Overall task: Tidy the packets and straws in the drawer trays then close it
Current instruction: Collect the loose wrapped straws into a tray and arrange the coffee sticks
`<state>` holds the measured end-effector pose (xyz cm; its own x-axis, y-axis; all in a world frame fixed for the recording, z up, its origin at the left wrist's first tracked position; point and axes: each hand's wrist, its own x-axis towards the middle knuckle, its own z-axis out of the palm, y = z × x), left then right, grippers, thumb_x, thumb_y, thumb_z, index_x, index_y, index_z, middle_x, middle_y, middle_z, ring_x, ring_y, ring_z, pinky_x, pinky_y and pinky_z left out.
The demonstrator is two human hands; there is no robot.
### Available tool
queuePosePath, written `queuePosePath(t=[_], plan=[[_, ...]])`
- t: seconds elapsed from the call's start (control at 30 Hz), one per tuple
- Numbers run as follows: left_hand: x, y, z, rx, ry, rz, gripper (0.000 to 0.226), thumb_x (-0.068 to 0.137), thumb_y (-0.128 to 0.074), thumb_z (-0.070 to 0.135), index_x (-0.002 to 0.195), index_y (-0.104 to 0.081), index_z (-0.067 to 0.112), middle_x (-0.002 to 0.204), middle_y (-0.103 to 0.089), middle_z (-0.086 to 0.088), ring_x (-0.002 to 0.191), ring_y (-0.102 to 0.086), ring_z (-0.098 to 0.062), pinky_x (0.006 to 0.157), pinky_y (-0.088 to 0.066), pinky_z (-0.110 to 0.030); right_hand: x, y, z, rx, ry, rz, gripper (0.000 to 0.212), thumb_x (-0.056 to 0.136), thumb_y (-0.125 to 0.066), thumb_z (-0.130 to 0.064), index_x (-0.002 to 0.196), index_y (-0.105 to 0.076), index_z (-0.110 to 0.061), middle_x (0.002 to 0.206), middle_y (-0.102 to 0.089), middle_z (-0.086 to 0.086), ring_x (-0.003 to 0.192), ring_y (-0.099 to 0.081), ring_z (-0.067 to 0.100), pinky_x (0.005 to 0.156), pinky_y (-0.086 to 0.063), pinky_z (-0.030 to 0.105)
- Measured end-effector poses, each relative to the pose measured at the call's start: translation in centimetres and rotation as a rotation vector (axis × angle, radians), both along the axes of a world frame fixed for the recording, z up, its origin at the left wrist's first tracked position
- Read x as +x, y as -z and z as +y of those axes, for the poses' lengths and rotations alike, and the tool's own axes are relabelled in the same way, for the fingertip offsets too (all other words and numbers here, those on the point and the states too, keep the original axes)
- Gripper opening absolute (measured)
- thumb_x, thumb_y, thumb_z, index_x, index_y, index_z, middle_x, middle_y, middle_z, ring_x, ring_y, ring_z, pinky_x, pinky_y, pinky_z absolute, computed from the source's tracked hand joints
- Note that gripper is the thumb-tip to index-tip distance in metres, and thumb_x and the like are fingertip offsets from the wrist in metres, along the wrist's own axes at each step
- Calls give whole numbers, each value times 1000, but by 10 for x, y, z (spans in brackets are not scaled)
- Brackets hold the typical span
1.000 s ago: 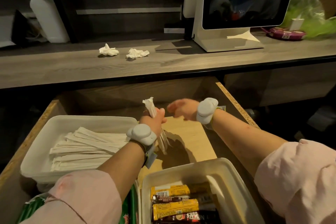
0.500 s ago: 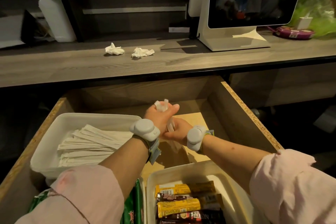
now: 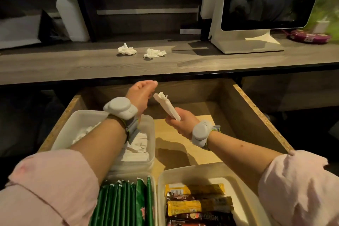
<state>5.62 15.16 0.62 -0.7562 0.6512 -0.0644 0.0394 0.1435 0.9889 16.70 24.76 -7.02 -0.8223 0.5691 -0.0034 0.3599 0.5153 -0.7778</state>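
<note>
The wooden drawer [image 3: 256, 112] stands pulled open below the counter. My right hand [image 3: 180, 122] grips a bundle of paper-wrapped straws [image 3: 166, 105] over the drawer's middle, its torn end pointing up and left. My left hand [image 3: 141, 95] hovers just left of that end, fingers relaxed and holding nothing. Under my left forearm a white tray [image 3: 146, 121] holds several wrapped straws [image 3: 137, 147]. At the front, one tray carries green packets [image 3: 126, 203] and another white tray [image 3: 183, 172] carries yellow and brown packets [image 3: 200, 205].
Two crumpled white tissues [image 3: 126, 50] [image 3: 154, 53] lie on the grey counter [image 3: 73, 68] above the drawer. A white-framed screen [image 3: 256, 14] stands at the back right, with a purple package [image 3: 310, 36] beside it. Bare drawer floor [image 3: 185, 145] shows between the trays.
The straw bundle passed from my left hand to my right hand. My left hand then let go and rose toward the counter edge, while my right hand drew the bundle rightward.
</note>
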Motion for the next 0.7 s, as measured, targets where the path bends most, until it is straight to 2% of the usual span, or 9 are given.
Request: queuePosePath(t=[0.07, 0.17, 0.23, 0.3, 0.4, 0.5, 0.57, 0.63, 0.7], plan=[[-27, -10, -23, -38, -69, 25, 22, 91, -55, 35, 110, -59, 24, 119, -62, -5, 114, -56, -20, 84, -41, -34, -16, -14, -11, 160, -67, -55, 30, 91, -58, -36, 101, -56, -8, 85, -56, 5, 77, -53, 20, 75, -50, 41], [-56, -9, -50, -110, -137, 104, 23, 91, -55, 36, 110, -59, 23, 121, -63, -6, 110, -57, -21, 84, -42, -33, -39, -33, -29, 262, -192, -127, 28, 90, -56, -45, 89, -50, -18, 75, -53, -3, 73, -51, 18, 63, -41, 31], [-66, -5, -65, -131, -156, 153, 26, 92, -55, 31, 114, -61, 19, 119, -63, -5, 107, -57, -19, 88, -42, -32, -54, -37, -42, 326, -276, -221, 31, 89, -56, -49, 89, -49, -19, 80, -57, -1, 75, -53, 20, 62, -38, 28], [-74, -3, -82, -133, -169, 191, 27, 92, -55, 22, 117, -62, 13, 111, -62, -5, 112, -57, -23, 95, -42, -31, -70, -36, -59, 408, -334, -324, 37, 87, -55, -54, 92, -52, -17, 89, -60, 4, 78, -54, 23, 66, -39, 29], [-81, -4, -102, -177, -154, 235, 27, 94, -53, 15, 119, -61, 12, 108, -58, -1, 110, -55, -18, 92, -40, -27, -85, -32, -80, 479, -375, -356, 39, 87, -54, -57, 86, -49, -18, 83, -56, 1, 76, -52, 24, 65, -40, 29], [-91, -3, -116, -204, -173, 236, 28, 94, -53, 13, 120, -61, 12, 110, -59, -3, 107, -54, -16, 92, -38, -27, -96, -29, -95, 532, -401, -356, 39, 86, -56, -56, 91, -52, -17, 82, -56, 0, 73, -50, 22, 57, -35, 27], [-95, -1, -121, -219, -179, 216, 27, 93, -53, 13, 119, -62, 13, 110, -60, -4, 110, -56, -21, 92, -40, -29, -105, -28, -103, 453, -442, -377, 35, 88, -58, -48, 102, -57, -16, 96, -63, 4, 82, -53, 23, 66, -40, 28], [-97, 3, -124, -242, -191, 215, 26, 93, -53, 13, 117, -63, 15, 111, -61, -5, 112, -56, -22, 89, -41, -28, -109, -28, -106, 380, -508, -478, 40, 92, -57, -36, 123, -56, -10, 122, -61, 11, 105, -57, 27, 85, -43, 30], [-97, 5, -125, -277, -164, 218, 25, 94, -52, 14, 116, -63, 17, 118, -61, -5, 113, -56, -20, 88, -40, -27, -103, -33, -100, 410, -476, -407, 44, 92, -56, -39, 128, -57, -14, 126, -62, 7, 113, -58, 25, 90, -44, 28]])
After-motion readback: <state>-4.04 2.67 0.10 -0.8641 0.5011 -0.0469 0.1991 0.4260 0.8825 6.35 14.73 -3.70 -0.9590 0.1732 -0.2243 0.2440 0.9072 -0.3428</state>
